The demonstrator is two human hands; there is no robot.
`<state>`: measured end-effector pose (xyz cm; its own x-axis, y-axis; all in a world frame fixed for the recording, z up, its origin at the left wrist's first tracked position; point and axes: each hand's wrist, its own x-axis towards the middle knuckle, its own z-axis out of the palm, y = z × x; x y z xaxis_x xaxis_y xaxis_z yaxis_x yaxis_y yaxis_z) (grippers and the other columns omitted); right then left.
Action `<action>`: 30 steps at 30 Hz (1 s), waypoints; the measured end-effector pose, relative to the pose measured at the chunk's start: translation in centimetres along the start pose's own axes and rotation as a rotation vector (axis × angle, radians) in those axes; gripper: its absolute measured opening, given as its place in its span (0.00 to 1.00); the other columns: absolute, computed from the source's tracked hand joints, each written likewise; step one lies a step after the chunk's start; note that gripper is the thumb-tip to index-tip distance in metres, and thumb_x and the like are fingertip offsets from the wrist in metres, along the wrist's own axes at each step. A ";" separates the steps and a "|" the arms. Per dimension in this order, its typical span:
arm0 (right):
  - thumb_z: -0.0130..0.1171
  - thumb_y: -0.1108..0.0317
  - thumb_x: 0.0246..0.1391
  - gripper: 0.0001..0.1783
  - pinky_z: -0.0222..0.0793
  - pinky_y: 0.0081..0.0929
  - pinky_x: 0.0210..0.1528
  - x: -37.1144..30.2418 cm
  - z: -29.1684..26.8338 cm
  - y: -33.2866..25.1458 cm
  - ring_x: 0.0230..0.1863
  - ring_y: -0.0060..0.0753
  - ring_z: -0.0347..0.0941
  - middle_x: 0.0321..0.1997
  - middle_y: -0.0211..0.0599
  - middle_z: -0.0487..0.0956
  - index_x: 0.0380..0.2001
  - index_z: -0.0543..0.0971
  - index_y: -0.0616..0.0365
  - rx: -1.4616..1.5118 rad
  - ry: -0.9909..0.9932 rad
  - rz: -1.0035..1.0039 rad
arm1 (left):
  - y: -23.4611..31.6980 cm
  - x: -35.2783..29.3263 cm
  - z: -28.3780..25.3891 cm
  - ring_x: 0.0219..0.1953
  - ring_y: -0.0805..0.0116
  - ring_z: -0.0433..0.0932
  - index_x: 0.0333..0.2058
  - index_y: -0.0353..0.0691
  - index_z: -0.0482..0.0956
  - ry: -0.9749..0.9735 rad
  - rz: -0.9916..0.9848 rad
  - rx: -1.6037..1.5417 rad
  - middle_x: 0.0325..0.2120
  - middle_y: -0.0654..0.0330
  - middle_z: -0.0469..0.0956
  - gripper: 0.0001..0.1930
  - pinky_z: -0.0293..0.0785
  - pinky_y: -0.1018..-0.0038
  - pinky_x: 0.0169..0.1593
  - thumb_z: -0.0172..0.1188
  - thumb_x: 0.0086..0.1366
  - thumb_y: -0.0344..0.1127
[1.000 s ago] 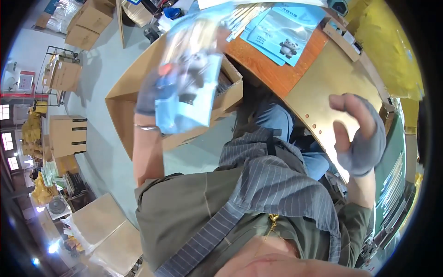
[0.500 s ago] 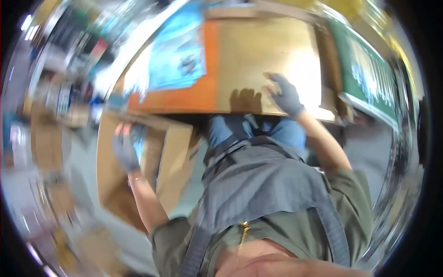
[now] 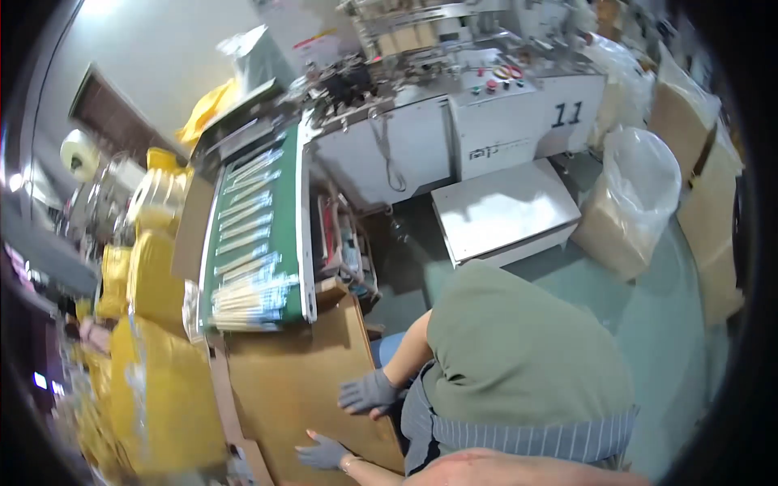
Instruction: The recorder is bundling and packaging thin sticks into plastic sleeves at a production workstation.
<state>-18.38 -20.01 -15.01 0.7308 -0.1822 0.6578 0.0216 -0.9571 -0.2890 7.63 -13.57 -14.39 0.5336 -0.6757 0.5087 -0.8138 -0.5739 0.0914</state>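
Both of my hands wear grey gloves with bare fingertips and hold nothing. My right hand [image 3: 366,394] is over the near edge of the brown wooden tabletop [image 3: 284,373], its fingers stretched out. Close below it in the picture, my left hand [image 3: 324,452] is over the same tabletop, thumb apart from the fingers. Whether either hand touches the surface, I cannot tell. Past the tabletop's far end, a green conveyor belt [image 3: 289,182] carries slim wrapped sticks [image 3: 247,301], spaced in rows and heaped at the near end.
Large yellow bags [image 3: 162,397] stand left of the tabletop. A white machine cabinet [image 3: 506,134] with buttons runs along the back. Before it is a low white metal box [image 3: 506,206]. A cardboard box lined with a clear bag [image 3: 640,174] stands at the right.
The view has swung right, bringing the conveyor and machine into sight. The blue packages and the open carton have left view. My left hand has moved from the carton to the tabletop.
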 end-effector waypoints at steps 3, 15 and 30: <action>0.43 0.43 0.54 0.34 0.52 0.60 0.60 -0.7 -0.3 -0.1 0.62 0.61 0.60 0.57 0.63 0.66 0.48 0.69 0.67 -0.061 -0.002 0.027 | 1.9 0.2 0.5 0.40 0.44 0.75 0.40 0.30 0.74 0.463 0.183 0.017 0.40 0.40 0.74 0.32 0.72 0.51 0.40 0.55 0.59 0.61; 0.44 0.33 0.50 0.46 0.50 0.63 0.59 -0.6 3.0 2.2 0.61 0.65 0.59 0.59 0.65 0.64 0.52 0.68 0.69 -0.088 -0.005 0.019 | 2.8 1.5 2.0 0.40 0.42 0.74 0.41 0.32 0.72 0.267 0.195 -0.075 0.40 0.41 0.74 0.32 0.71 0.50 0.42 0.56 0.57 0.62; 0.49 0.31 0.48 0.49 0.46 0.65 0.61 -0.8 0.3 1.9 0.64 0.66 0.55 0.61 0.65 0.62 0.55 0.65 0.68 0.016 -0.115 0.010 | 0.5 1.1 4.5 0.39 0.42 0.73 0.39 0.34 0.71 0.283 0.112 0.004 0.37 0.42 0.74 0.32 0.69 0.48 0.40 0.56 0.55 0.63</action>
<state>-18.69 -21.61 -16.32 0.8048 -0.1635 0.5706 0.0243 -0.9514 -0.3069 8.84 -16.64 -17.64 0.3546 -0.5799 0.7335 -0.8630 -0.5048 0.0181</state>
